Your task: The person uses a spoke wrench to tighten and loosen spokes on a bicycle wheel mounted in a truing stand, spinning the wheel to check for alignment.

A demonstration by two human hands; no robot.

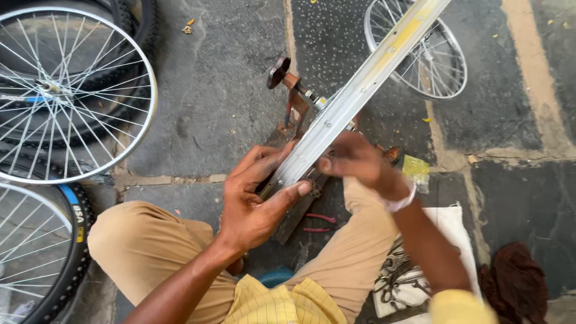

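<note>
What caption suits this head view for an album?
Both hands, left and right, grip a bare wheel rim on a rusty stand, wheels nearby.

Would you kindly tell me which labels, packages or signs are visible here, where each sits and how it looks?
Tyre label: on the black tyre at lower left, a small blue, white and yellow patch.
Wrapper: on the floor beside the right hand, crumpled, yellow-green.
No signs or screens.
</note>
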